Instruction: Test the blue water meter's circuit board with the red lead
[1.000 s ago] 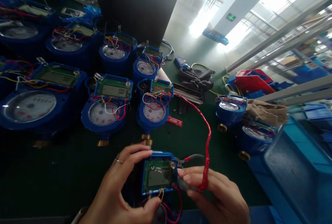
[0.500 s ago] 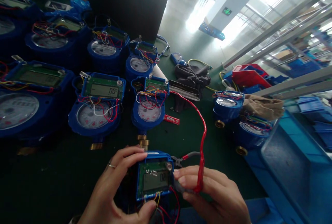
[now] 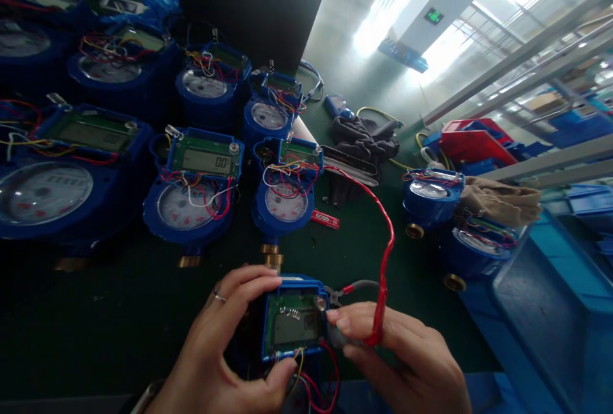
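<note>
Head view: the near meter [image 3: 309,299] was held at the front edge of the counter [image 3: 338,251], its display [image 3: 293,331] facing up. It was gripped by the left hand [image 3: 208,340], whose fingers were spread wide, fingertips on the far rim and thumb at the near rim. A grey piece [image 3: 338,337] was pinched between the narrowed fingers of the right hand [image 3: 407,344] at the meter's right side; whether the two touched could not be told. From it a red cable [image 3: 391,235] was looped back to the second meter [image 3: 282,206]. The pliers [image 3: 361,285] were partly hidden behind the right hand.
</note>
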`<state>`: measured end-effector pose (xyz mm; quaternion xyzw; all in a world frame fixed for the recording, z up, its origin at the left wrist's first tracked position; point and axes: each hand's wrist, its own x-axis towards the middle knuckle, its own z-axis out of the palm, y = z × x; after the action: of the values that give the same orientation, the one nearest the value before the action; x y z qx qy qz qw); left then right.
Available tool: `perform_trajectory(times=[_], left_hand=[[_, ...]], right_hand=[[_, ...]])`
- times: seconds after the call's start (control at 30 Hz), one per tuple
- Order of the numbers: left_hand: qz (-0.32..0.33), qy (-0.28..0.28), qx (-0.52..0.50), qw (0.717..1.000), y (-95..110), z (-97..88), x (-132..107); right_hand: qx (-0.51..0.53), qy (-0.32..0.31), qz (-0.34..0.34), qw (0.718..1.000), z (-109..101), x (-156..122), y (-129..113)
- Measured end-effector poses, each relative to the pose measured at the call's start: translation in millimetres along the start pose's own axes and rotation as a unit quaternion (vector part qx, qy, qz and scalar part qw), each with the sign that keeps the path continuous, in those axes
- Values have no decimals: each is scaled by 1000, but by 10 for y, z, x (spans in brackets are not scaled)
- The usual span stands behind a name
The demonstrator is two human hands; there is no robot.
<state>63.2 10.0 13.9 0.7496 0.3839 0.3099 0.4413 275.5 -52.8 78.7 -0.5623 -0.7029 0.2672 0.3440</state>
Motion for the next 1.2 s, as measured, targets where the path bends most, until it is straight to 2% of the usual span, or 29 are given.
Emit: perform_trajectory(times=[0.2, 0.4, 0.63, 0.73, 1.2], left_hand=[[0, -3, -13, 1000, -16, 7, -14], [-17, -17, -32, 999, -19, 9, -19], [-51, -35, -45, 997, 5, 10, -50], [-44, -33, -53, 997, 4, 5, -24], [-49, -22, -75, 996, 3, 34, -13]], right_hand=[[-25, -13, 31, 999, -19, 4, -10], [-59, -19, 24, 998, -29, 12, -41], [-96, -62, 51, 992, -49, -62, -60], [-100, -66, 52, 992, -46, -65, -64], [-110, -26, 39, 993, -3, -70, -38]])
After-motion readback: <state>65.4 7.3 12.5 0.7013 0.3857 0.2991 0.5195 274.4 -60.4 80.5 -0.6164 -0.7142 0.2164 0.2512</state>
